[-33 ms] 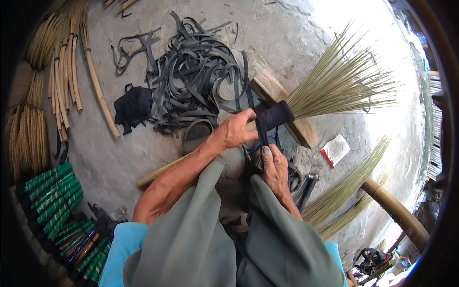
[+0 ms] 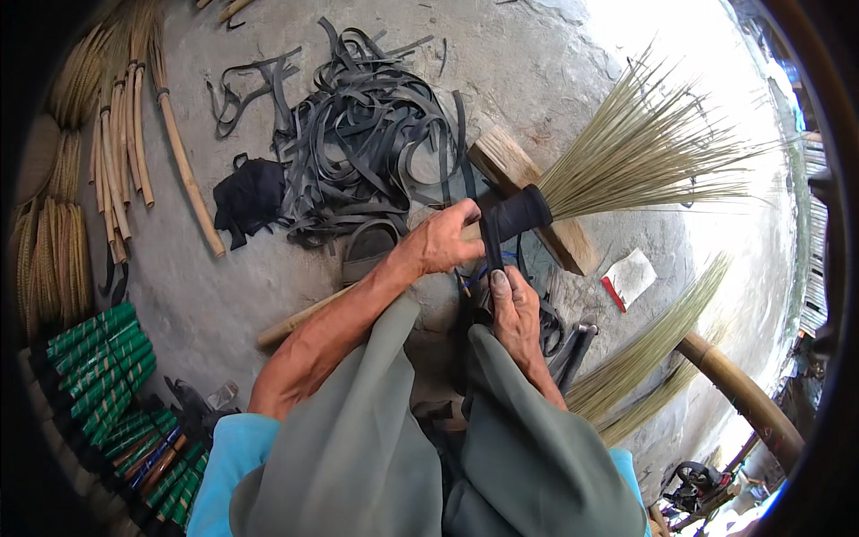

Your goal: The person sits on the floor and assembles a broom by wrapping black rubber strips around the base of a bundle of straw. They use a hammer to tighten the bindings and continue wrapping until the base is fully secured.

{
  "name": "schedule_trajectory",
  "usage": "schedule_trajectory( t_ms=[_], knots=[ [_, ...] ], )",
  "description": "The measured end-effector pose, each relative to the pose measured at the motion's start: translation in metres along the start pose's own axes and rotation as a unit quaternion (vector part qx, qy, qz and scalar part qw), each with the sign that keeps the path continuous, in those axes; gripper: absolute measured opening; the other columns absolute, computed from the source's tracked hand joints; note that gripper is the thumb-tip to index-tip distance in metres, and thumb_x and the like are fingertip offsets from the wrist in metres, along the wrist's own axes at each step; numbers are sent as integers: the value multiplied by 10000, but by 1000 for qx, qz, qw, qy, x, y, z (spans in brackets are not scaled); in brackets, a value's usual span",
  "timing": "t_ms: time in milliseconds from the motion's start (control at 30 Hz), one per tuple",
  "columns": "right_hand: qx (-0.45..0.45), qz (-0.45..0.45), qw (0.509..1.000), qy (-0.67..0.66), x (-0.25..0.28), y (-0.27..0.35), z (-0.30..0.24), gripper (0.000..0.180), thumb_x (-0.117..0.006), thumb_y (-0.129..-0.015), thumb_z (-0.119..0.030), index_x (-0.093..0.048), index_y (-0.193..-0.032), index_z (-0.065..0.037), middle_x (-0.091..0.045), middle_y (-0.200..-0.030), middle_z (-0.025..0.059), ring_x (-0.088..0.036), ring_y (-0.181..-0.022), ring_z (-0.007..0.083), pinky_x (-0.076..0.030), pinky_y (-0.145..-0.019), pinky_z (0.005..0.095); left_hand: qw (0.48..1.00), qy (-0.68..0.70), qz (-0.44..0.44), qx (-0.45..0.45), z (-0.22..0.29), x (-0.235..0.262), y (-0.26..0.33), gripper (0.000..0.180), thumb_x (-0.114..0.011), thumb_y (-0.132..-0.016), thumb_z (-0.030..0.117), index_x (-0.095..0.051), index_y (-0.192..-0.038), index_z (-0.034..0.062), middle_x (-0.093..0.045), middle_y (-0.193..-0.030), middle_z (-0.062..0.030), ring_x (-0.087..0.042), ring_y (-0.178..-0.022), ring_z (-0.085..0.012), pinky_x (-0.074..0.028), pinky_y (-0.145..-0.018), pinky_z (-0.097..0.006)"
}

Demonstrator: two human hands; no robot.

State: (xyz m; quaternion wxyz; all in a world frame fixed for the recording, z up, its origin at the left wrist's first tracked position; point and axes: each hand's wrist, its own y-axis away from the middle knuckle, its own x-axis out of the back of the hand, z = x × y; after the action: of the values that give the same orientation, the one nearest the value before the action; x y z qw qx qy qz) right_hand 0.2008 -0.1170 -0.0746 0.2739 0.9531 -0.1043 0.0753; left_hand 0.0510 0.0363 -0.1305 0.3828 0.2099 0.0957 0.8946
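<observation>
A broom with pale straw bristles points to the upper right. Black rubber strip is wound in a thick collar where the bristles meet the handle. My left hand is closed around the wooden handle just behind this collar. From the collar a black rubber strip runs down to my right hand, which pinches it between thumb and fingers. The strip looks taut. Beneath the collar lies a wooden block. The handle's far end shows past my left forearm.
A heap of black rubber strips lies ahead, beside a black cloth. Bamboo-handled brooms and green-wrapped handles are at left. At right are loose straw, a bamboo pole and a white-and-red packet.
The bristle tips have shifted slightly to the right. Both hands keep nearly the same place and grip.
</observation>
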Motion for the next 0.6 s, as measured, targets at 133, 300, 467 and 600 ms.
schedule_trajectory(
  t_ms=[133, 300, 467, 600],
  knots=[
    [58, 17, 998, 12, 3, 4, 8, 449, -522, -1225, -407, -684, -1073, -16, -584, -788, 57, -520, -729, 158, -462, -690, 361, 986, -140, 86, -1, 3, -14, 7, 533, -814, -959, 408, -588, -1287, 53, -769, -977, -312, -738, -962, -572, -574, -824, -623],
    [90, 29, 992, 82, 2, 1, 15, 399, -551, -1208, -355, -664, -1071, 2, -615, -800, 153, -589, -741, 256, -488, -719, 411, 993, -107, 47, -21, 6, 1, -2, 558, -818, -924, 346, -576, -1326, 43, -777, -1001, -297, -749, -1003, -541, -581, -868, -605],
    [234, 90, 957, 149, 2, -41, 19, 357, -550, -1197, -289, -644, -1043, 18, -620, -815, 192, -611, -747, 316, -494, -727, 443, 978, -169, 114, -54, 10, 5, 3, 547, -794, -889, 219, -543, -1346, 54, -776, -993, -275, -755, -970, -528, -571, -872, -639],
    [82, 36, 992, 87, 1, -25, 27, 393, -577, -1187, -338, -635, -1032, 19, -617, -823, 179, -577, -746, 290, -502, -737, 435, 965, -211, 145, -55, 8, -14, 15, 553, -803, -858, 154, -530, -1327, 48, -761, -971, -262, -743, -953, -540, -577, -853, -630]
  ],
)
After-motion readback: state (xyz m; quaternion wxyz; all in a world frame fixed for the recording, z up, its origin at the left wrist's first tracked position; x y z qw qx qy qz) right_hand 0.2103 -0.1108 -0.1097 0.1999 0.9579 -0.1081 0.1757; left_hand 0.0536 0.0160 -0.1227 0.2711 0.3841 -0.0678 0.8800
